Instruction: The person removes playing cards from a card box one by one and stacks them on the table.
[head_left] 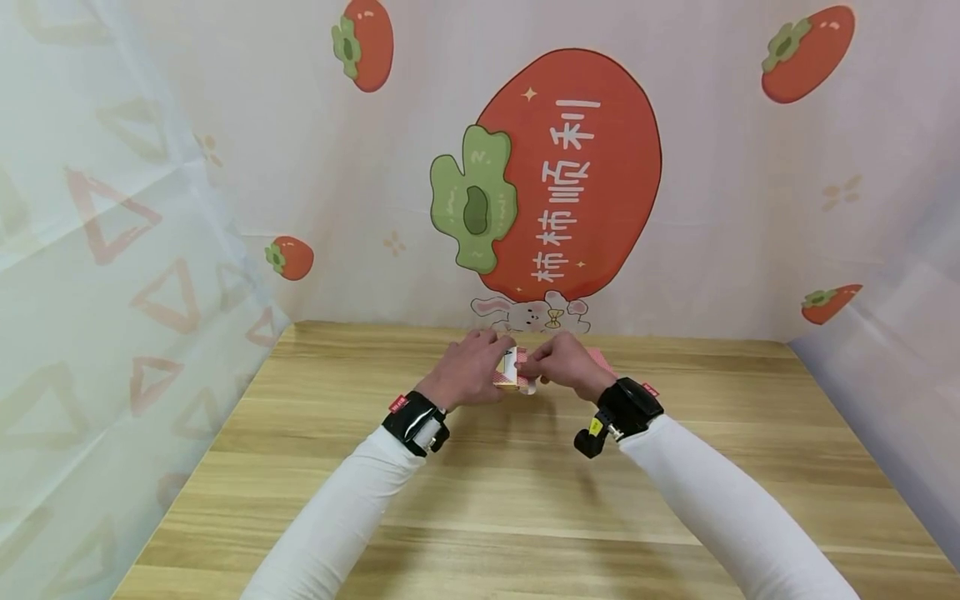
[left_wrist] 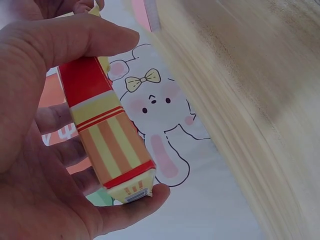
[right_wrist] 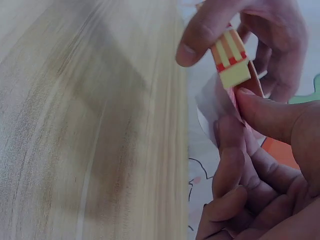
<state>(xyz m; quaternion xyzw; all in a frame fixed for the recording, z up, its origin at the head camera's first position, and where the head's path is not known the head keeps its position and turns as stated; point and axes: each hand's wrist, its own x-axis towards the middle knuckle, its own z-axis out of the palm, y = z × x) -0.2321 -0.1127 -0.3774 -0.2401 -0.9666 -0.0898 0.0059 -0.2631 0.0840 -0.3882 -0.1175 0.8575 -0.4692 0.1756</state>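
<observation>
The place looks like a curtained booth, in what building cannot be told; a wood-grain table (head_left: 480, 517) meets, at its far edge, a pale backdrop (head_left: 712, 208) printed with persimmons (head_left: 618, 208), Chinese characters (head_left: 564, 171) and a rabbit (head_left: 528, 316); creased cloth bearing triangle outlines (head_left: 97, 375) closes the left side, plainer cloth (head_left: 900, 392) the right.
</observation>
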